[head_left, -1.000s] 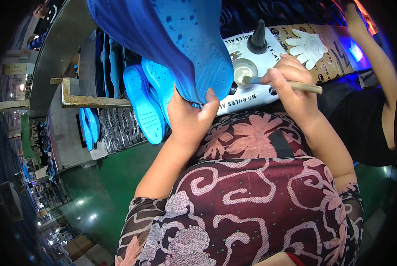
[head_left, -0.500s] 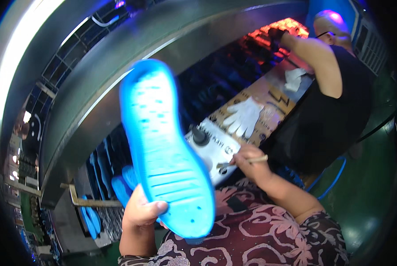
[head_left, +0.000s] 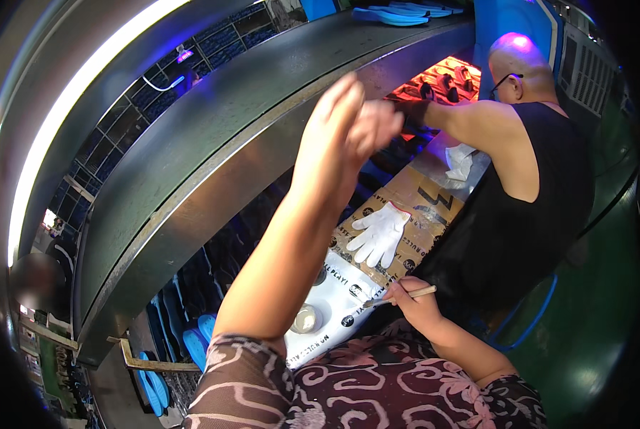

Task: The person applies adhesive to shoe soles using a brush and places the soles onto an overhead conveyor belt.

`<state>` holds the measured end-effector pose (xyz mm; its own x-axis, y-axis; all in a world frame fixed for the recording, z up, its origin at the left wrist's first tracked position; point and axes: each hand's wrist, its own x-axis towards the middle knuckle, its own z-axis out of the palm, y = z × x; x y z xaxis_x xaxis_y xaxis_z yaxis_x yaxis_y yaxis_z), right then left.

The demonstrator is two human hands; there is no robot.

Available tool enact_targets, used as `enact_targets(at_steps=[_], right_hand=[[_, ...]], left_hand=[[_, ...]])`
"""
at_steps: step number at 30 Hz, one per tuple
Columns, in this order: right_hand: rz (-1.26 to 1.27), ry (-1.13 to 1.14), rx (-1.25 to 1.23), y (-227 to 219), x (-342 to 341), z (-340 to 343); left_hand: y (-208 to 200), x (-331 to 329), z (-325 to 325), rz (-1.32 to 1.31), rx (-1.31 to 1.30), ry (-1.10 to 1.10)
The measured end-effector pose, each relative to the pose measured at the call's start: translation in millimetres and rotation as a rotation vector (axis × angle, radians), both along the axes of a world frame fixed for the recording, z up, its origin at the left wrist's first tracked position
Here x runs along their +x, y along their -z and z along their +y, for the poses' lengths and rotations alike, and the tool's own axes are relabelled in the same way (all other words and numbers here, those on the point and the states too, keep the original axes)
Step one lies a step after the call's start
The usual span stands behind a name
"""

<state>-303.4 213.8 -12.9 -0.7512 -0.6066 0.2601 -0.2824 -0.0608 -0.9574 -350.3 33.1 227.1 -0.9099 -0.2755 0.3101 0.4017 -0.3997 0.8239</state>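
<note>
Thin pale-handled brush point(head_left: 403, 294) (dark tip) in right hand point(head_left: 414, 306).

From here I cannot tell what my raised left hand point(head_left: 352, 132) holds; its fingers blur. My right hand point(head_left: 414, 304) hides the brush's point(head_left: 398, 297) near end. My forearm hides part of the white tray point(head_left: 334, 314). The blue soles point(head_left: 152, 382) at near left are partly behind a rail.
</note>
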Motion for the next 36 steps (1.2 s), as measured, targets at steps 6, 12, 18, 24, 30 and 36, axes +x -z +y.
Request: enact_targets(at_steps=[6,12,18,24,30,36], right_hand=[[-0.118,-0.085,0.022,10.8,8.0,-16.1],[-0.239,-0.161,0.058,21.7,30.1,-45.5],[-0.187,-0.26,0.117,15.9,51.9,-78.2],[-0.117,-0.287,0.222,1.7,71.4,-110.1],[0.234,-0.404,0.226,20.9,84.1,-146.8],[0.429,-0.392,0.207,41.2,85.4,-154.7]], left_hand=[[138.9,203.9,-79.1,-0.66,-0.434,-0.269],[225.8,417.4,-97.8,-1.129,-1.083,-0.893],[258.9,430.9,-83.3,-1.738,-1.206,-0.747],[260.5,437.0,-98.6,-1.691,-1.317,-0.95],[259.9,449.0,-115.1,-1.762,-1.422,-0.663],[262.9,454.9,-101.9,-1.545,-1.085,-0.86]])
